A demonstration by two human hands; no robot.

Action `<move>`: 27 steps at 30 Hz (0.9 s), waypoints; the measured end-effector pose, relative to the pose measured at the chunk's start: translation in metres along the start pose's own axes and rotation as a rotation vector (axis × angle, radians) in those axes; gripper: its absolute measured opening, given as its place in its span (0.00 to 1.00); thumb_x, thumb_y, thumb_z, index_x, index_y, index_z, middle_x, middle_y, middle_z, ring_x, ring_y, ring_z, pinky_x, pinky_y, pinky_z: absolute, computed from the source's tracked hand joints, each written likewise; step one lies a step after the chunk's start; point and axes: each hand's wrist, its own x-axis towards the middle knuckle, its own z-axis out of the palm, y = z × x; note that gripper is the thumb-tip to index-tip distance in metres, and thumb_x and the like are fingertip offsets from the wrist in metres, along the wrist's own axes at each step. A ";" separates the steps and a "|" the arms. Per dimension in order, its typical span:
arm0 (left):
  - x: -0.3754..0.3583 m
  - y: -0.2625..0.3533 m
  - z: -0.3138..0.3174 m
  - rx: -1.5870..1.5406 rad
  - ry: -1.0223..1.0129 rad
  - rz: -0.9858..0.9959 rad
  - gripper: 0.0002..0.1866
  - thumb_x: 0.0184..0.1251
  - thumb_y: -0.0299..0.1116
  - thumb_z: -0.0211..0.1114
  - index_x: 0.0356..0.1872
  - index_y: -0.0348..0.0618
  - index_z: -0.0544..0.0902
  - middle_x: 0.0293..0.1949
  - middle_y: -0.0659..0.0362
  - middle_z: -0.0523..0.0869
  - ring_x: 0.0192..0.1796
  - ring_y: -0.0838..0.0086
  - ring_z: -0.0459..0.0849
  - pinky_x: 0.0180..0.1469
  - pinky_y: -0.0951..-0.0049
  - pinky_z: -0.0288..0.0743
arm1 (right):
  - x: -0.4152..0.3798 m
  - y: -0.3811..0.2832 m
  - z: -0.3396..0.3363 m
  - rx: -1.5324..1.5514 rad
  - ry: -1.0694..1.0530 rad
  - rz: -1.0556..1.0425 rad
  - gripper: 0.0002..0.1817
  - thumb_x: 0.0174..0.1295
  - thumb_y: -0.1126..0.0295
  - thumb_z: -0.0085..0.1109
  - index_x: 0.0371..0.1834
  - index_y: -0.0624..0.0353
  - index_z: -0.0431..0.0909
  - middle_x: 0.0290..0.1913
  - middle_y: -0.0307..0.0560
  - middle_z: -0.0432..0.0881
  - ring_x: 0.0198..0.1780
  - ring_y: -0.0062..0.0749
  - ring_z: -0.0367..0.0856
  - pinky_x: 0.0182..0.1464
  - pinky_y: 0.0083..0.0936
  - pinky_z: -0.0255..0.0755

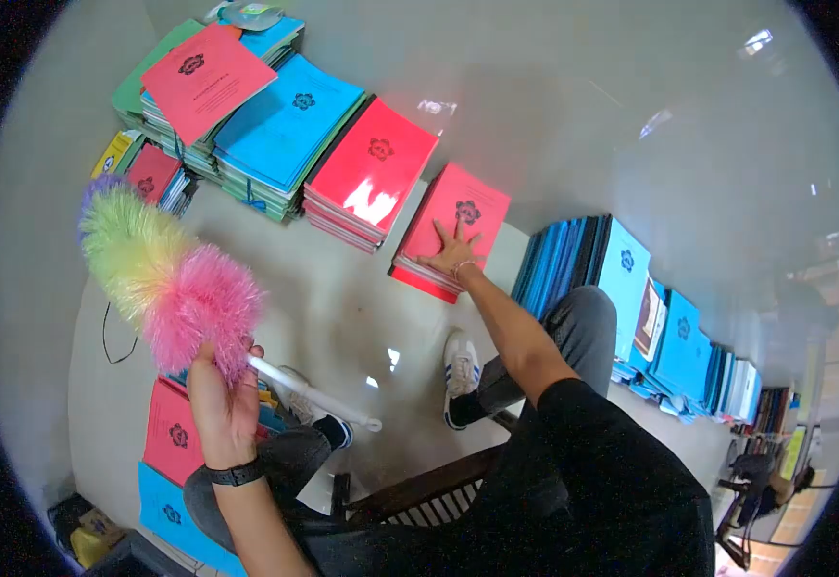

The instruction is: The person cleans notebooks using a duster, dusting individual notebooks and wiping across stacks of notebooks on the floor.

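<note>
My left hand, with a black band at the wrist, is closed around a fluffy duster near the base of its fibres. The duster runs from purple through green and yellow to pink, and its white handle points to the lower right. My right hand lies with spread fingers on the top cover of a stack of red booklets on the floor. Just left of it stands a taller stack of red booklets, its glossy cover catching the light.
Blue booklets and a tilted red booklet top piles at the upper left. A row of blue booklets runs to the right. More red booklets lie at lower left. Beneath me is a dark slatted chair.
</note>
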 end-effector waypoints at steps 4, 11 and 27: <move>0.000 0.002 0.003 -0.015 0.039 -0.014 0.10 0.72 0.28 0.53 0.50 0.36 0.76 0.38 0.54 0.83 0.38 0.67 0.81 0.40 0.64 0.79 | 0.015 0.004 0.004 -0.053 0.050 0.001 0.66 0.37 0.18 0.57 0.82 0.35 0.48 0.81 0.62 0.42 0.82 0.56 0.31 0.72 0.77 0.23; 0.010 -0.001 -0.006 -0.071 -0.102 -0.002 0.09 0.73 0.29 0.52 0.47 0.36 0.76 0.36 0.54 0.82 0.36 0.67 0.81 0.40 0.64 0.79 | 0.034 -0.004 -0.070 0.033 -0.248 -0.173 0.54 0.53 0.27 0.55 0.81 0.38 0.51 0.80 0.56 0.52 0.80 0.56 0.47 0.75 0.61 0.49; 0.005 -0.052 0.016 0.489 -0.109 0.012 0.19 0.73 0.38 0.62 0.61 0.45 0.76 0.43 0.63 0.84 0.38 0.74 0.82 0.36 0.68 0.76 | -0.242 -0.140 -0.093 0.796 0.003 -0.970 0.18 0.62 0.63 0.61 0.48 0.66 0.79 0.28 0.62 0.82 0.31 0.52 0.84 0.36 0.43 0.78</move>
